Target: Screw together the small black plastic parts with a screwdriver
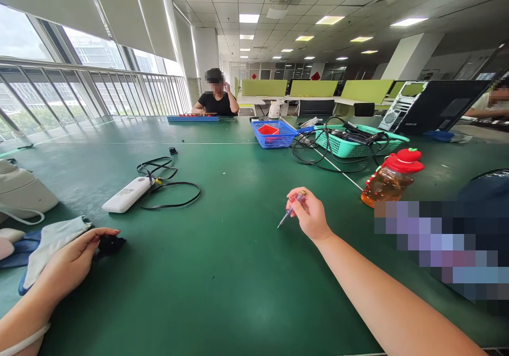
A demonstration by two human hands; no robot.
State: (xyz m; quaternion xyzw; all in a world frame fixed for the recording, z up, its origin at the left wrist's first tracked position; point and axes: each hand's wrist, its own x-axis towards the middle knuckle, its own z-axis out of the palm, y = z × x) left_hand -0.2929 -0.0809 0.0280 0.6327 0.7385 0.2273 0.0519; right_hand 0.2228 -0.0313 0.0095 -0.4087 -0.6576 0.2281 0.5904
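In my right hand point(312, 215), above the green tabletop, is a small screwdriver point(286, 217) with a clear purplish handle. Its metal tip points down and to the left. My left hand point(73, 260) rests low at the left side, fingers closed over a small black object point(111, 244) whose kind I cannot make out. Beside that hand lies a pale blue and dark blue cloth item point(55, 236). A white power bank point(128, 194) with a black cable point(178, 205) lies just beyond it.
A blue basket point(274, 142) and a green basket point(344, 149) with tangled black cables stand farther back. At the right is a red-lidded bottle point(392, 178). A pale device point(24, 189) stands at the left edge. Another person point(217, 101) sits across the table point(222, 292).
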